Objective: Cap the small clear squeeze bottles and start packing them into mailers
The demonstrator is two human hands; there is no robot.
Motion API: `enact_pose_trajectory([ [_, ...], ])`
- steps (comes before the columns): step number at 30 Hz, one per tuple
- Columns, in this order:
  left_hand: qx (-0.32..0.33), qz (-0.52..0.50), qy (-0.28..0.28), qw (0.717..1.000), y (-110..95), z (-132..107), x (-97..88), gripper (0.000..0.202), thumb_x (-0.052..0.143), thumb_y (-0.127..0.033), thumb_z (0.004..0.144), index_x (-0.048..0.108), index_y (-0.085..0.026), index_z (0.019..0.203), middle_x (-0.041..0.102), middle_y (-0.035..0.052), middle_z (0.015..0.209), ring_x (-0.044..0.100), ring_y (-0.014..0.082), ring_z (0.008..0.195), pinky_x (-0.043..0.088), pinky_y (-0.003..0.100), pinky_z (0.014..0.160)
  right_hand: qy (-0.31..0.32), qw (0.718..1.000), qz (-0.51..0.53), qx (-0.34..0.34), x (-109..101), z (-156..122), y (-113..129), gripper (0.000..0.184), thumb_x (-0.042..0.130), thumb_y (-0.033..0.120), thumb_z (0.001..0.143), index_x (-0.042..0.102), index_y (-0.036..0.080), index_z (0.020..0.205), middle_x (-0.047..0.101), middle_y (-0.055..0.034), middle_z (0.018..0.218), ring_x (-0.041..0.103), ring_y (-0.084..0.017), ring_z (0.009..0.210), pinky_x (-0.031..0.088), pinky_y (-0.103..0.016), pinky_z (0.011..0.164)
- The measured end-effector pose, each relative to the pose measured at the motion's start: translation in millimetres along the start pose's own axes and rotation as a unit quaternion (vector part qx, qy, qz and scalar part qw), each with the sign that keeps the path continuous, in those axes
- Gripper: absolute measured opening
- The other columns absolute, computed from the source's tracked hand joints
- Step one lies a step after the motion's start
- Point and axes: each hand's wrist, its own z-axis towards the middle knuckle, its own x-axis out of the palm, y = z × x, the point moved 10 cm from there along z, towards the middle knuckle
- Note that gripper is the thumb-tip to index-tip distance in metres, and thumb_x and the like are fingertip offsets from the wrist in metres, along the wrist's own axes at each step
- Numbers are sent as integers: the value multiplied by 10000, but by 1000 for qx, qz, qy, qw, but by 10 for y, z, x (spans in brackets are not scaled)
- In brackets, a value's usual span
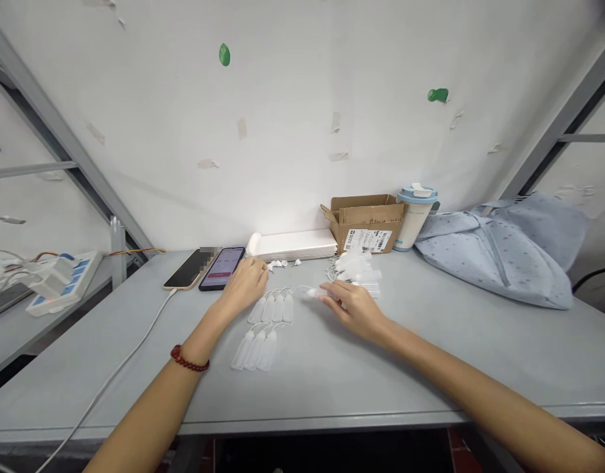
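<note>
My left hand reaches forward over the grey table, fingers curled near several tiny white caps beside a phone. My right hand pinches the end of a thin white string that runs to a row of small clear plastic pouches. A second row of the same pouches lies nearer to me. A loose heap of white pieces sits just beyond my right hand. A red bead bracelet is on my left wrist.
Two phones lie at the left, one on a white cable. At the back stand a white flat pack, a cardboard box and a lidded cup. A blue cloth bag is at right, a power strip at far left.
</note>
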Motion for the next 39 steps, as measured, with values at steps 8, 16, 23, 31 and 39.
enact_pose_trajectory([
  [8, -25, 84, 52, 995, 448, 44, 302, 356, 328, -249, 860, 518, -85, 1112, 503, 162, 1130, 437, 289, 1075, 330, 417, 922, -26, 998, -49, 42, -118, 53, -206, 215, 454, 270, 880, 602, 172, 1002, 643, -76, 899, 576, -196, 833, 443, -289, 683],
  [16, -5, 78, 63, 995, 462, 77, 430, 355, 340, -219, 852, 514, -106, 1140, 519, 147, 1151, 455, 275, 1089, 340, 405, 933, -20, 992, -84, 93, -112, 79, -423, 183, 487, 225, 858, 609, 160, 978, 637, -90, 965, 537, -242, 922, 387, -361, 762],
  [23, 12, 69, 71, 995, 388, 75, 425, 310, 360, -186, 836, 576, -107, 1043, 569, 142, 1052, 502, 277, 1026, 376, 399, 906, 6, 985, -104, 136, -81, 61, -512, 169, 500, 195, 851, 602, 166, 984, 628, -82, 1017, 509, -247, 952, 357, -358, 762],
  [31, 16, 51, 68, 996, 297, 72, 373, 277, 402, -85, 755, 610, -111, 935, 607, 137, 952, 566, 265, 944, 427, 356, 829, 4, 983, -120, 138, -83, 58, -517, 159, 502, 179, 844, 600, 177, 969, 627, -79, 995, 500, -245, 941, 353, -355, 752],
  [39, 26, 30, 42, 998, 124, 46, 274, 296, 412, -79, 734, 589, -129, 967, 625, 109, 946, 577, 239, 905, 439, 328, 790, 1, 992, -106, 65, -7, 45, -302, 190, 485, 128, 837, 578, 159, 1000, 593, -105, 1015, 491, -248, 958, 381, -371, 775],
])
